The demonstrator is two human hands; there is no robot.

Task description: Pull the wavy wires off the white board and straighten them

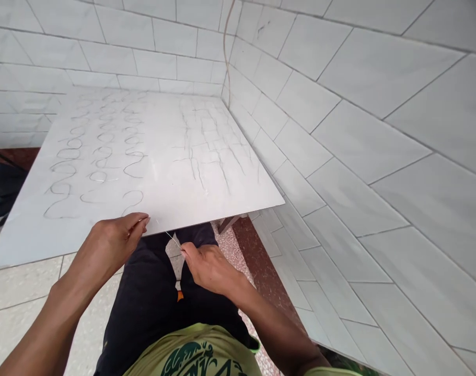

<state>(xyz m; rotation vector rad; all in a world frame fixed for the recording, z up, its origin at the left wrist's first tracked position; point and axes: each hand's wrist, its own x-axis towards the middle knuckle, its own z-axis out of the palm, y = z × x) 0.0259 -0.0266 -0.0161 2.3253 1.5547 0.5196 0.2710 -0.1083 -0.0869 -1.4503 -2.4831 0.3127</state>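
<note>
A thin pale thread [173, 239] slants up and leftward from the fingertips of my right hand [206, 263], which pinches its lower end just in front of the board's near edge. My left hand [118, 235] is closed in a pinch over that edge, thumb against forefinger. The thread points toward it, but whatever those fingertips hold is too fine to make out. Under and beyond both hands lies a large white board [163, 188] marked with grey pencil lines: looping curves [71, 141] in rows on the left, crossing wavy lines [206, 146] on the right.
White tiled walls [339, 141] meet behind the board and along its right side. A brown cord [227, 52] hangs in the corner. Below the board are my dark trousers [143, 297], a pale floor [26, 282] and a dark item [2, 188] at far left.
</note>
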